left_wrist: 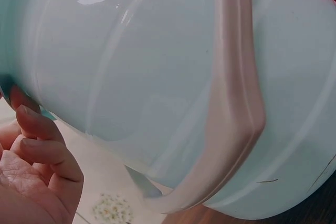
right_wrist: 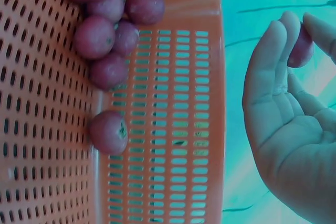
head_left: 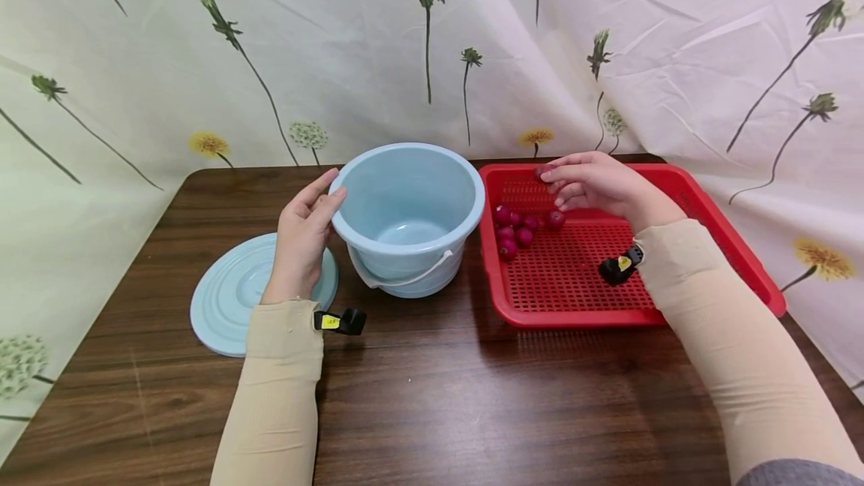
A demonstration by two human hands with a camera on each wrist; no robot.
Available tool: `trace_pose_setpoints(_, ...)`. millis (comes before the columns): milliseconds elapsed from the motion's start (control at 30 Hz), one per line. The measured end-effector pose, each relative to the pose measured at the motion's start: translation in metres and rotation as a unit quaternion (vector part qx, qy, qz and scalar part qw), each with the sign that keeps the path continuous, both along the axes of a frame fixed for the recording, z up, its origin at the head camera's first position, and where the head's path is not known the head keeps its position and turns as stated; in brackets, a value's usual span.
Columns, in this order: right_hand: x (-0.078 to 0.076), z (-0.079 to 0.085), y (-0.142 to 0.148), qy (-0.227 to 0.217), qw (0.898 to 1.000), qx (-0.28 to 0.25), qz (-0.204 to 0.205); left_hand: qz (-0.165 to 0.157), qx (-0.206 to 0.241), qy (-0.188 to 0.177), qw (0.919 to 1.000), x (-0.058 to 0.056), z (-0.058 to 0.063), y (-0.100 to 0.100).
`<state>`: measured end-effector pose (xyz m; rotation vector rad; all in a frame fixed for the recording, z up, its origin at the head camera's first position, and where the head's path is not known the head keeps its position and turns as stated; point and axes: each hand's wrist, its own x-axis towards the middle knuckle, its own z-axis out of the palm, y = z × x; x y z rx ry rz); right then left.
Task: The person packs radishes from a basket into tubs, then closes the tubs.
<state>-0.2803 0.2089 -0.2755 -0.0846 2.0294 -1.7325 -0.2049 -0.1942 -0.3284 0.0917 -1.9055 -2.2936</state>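
A light blue bucket point(head_left: 405, 193) stands upright on the table, its pale handle point(left_wrist: 233, 77) hanging down at the front. My left hand point(head_left: 304, 235) grips the bucket's left rim, thumb over the edge and fingers outside the wall. Over the back left of a red plastic basket point(head_left: 580, 318), my right hand point(head_left: 601, 182) pinches one small purplish-red radish point(right_wrist: 303, 48) between thumb and fingertips. Several more radishes point(head_left: 508, 248) lie together in the basket's left end. One radish point(right_wrist: 109, 132) sits slightly apart from that cluster, below the hand.
A round light blue lid point(head_left: 229, 298) lies flat on the dark wooden table point(head_left: 418, 396), left of the bucket and partly behind my left forearm. The basket stands close against the bucket's right side. A white flower-printed cloth point(head_left: 364, 43) hangs behind the table's back edge.
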Motion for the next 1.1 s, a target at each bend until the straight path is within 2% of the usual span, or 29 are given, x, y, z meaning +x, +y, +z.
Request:
trace_pose_setpoints(200,0.004,0.003,-0.011,0.01,1.0,-0.009,-0.011,0.005,0.0,-0.003,1.0,0.0,0.001,0.0)
trace_pose_setpoints(700,0.014,0.01,-0.044,0.023,0.999,-0.048,0.009,0.007,-0.004,-0.002,1.0,0.002,0.003,0.001)
trace_pose_setpoints(1100,0.026,0.018,-0.073,0.05,0.997,-0.053,0.036,0.003,0.005,-0.004,1.0,0.0,0.001,0.0)
